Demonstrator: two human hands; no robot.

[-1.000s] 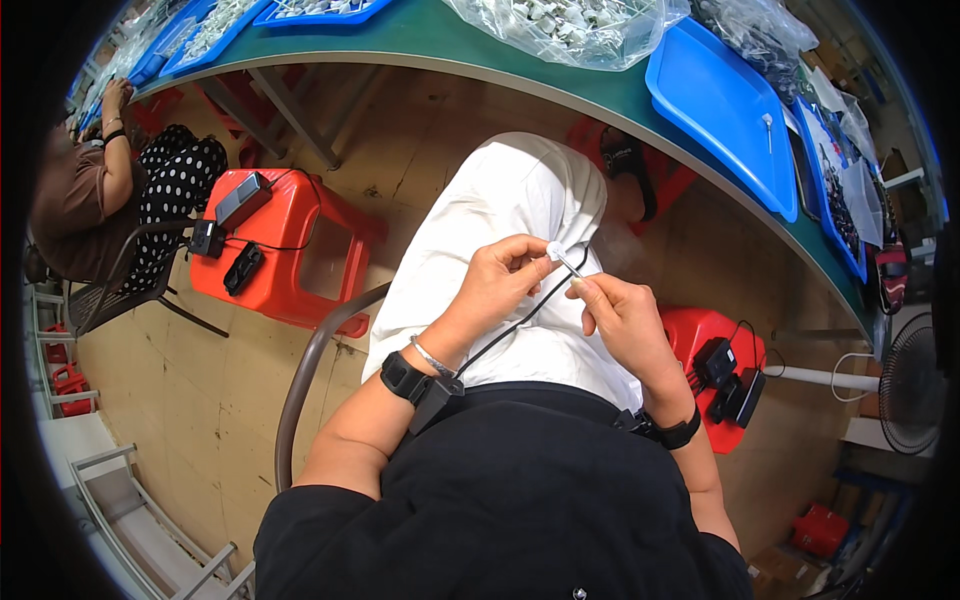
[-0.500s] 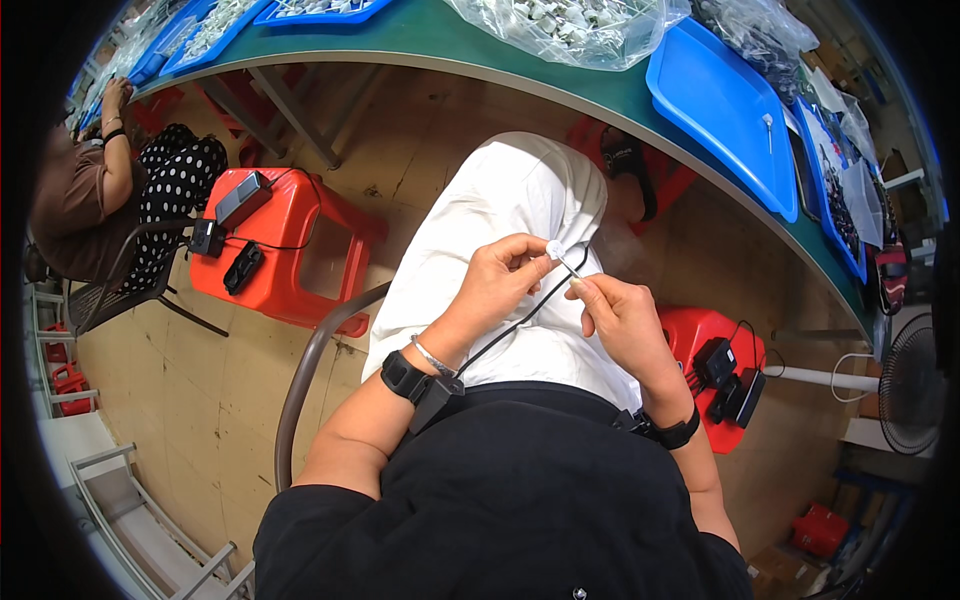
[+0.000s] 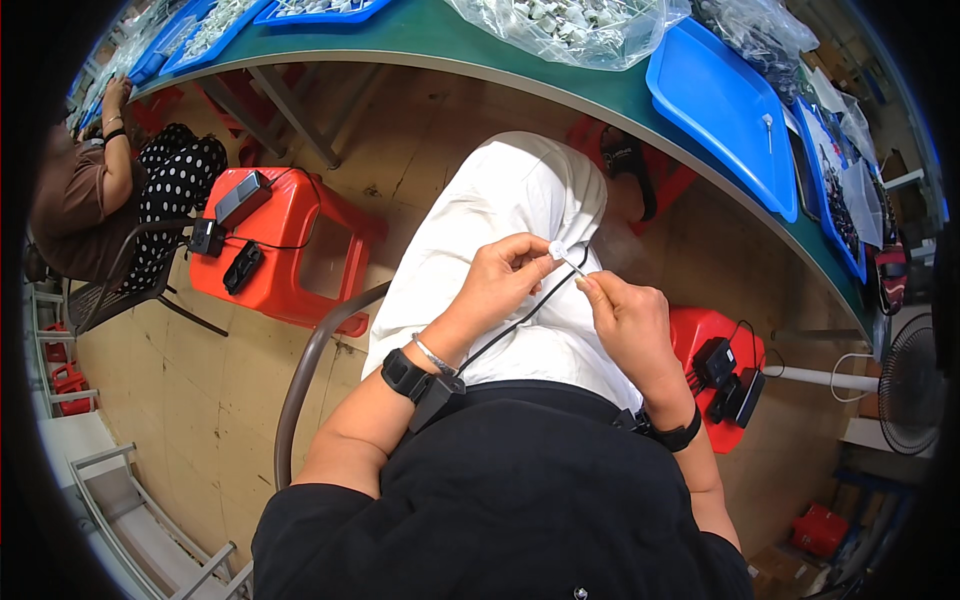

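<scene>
White plastic piece (image 3: 556,249), just above the white-trousered lap (image 3: 520,200), is pinched in left hand (image 3: 500,282) fingertips while right hand (image 3: 622,318) pinches its thin stem, seemingly mid-assembly; next calls for steady alignment.

Above the lap the hands had open air on both sides; the green table (image 3: 520,75) edge arched across the far side, with a blue tray (image 3: 720,110) and a clear bag of parts (image 3: 570,25) crowding its top. Red stools stood left (image 3: 290,250) and right (image 3: 715,370), a chair arm (image 3: 310,370) near left
</scene>
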